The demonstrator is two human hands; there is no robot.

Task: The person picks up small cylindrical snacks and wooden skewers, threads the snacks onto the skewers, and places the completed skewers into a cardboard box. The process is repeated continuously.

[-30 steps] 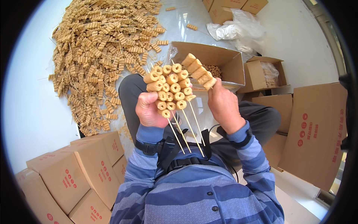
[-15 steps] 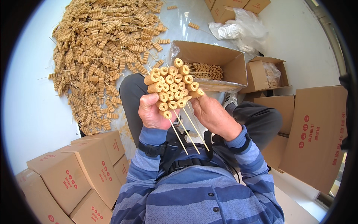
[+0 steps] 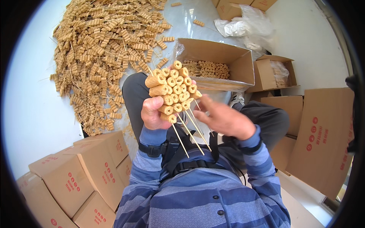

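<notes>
A bundle of skewered tan rolls [image 3: 173,91] is sitting in front of the person's chest, near the middle of the view, with the hollow round ends of the rolls facing up toward the head. Several thin sticks [image 3: 180,140] are jutting from its lower side and slanting down toward the waist. The left hand [image 3: 154,114] is clamping the bundle from the left, its thumb pressing on the near rolls. The right hand [image 3: 226,119] is hovering at the bundle's lower right edge and is showing blurred; its thumb and fingers are standing apart, and whether the fingertips are touching a stick I cannot tell. Dark straps [image 3: 154,151] are circling both wrists over striped blue sleeves [image 3: 146,169], and a black belt [image 3: 199,164] is crossing the waist. The person's legs are bending in dark trousers [image 3: 133,98] on either side of the bundle.

Just beyond the bundle, an open cardboard box [image 3: 238,62] is standing with more rolls [image 3: 216,70] lying packed together inside. To its right, a smaller open box [image 3: 264,76] is holding something in clear plastic [image 3: 279,73]. Past the two boxes, a crumpled plastic sheet [image 3: 249,26] is lying in front of other cartons. At the upper left, a large heap of skewers [image 3: 99,57] is spreading over the grey floor [image 3: 186,22], with a few loose ones lying near its edge. Brown cartons with red printing [image 3: 95,163] are stacking up at the lower left, and a big carton [image 3: 321,133] is leaning at the right
</notes>
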